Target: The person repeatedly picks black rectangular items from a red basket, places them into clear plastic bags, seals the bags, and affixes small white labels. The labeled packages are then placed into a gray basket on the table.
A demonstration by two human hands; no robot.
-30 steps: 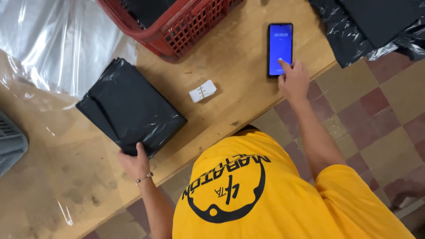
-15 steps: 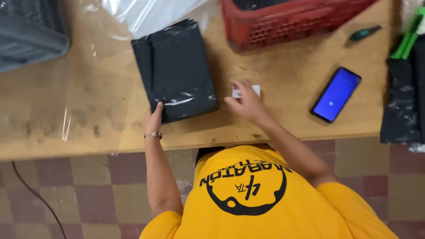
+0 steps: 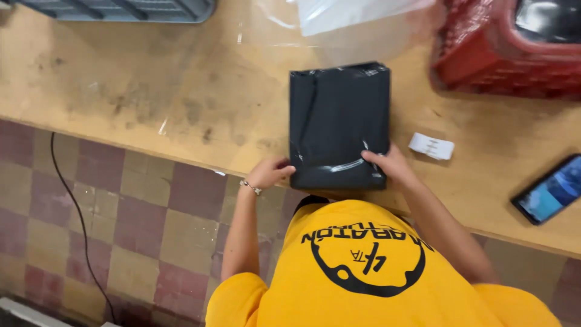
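A flat black plastic package (image 3: 339, 115) lies on the wooden table (image 3: 151, 103), close to its near edge. My left hand (image 3: 270, 172), with a bracelet on the wrist, grips the package's near left corner. My right hand (image 3: 387, 163) holds its near right corner, fingers laid over the top. A small white label strip (image 3: 431, 146) lies just right of the package, clear of my right hand. Further right a phone (image 3: 552, 189) with a lit blue screen rests on the table.
A red plastic basket (image 3: 502, 54) stands at the back right, a grey crate (image 3: 121, 9) at the back left. Clear plastic film (image 3: 345, 24) lies behind the package. A black cable (image 3: 75, 212) runs over the checkered floor tiles.
My right hand left the phone, passed the white label and came onto the package's near right corner. My left hand stayed on the package, which now lies square to the table edge.
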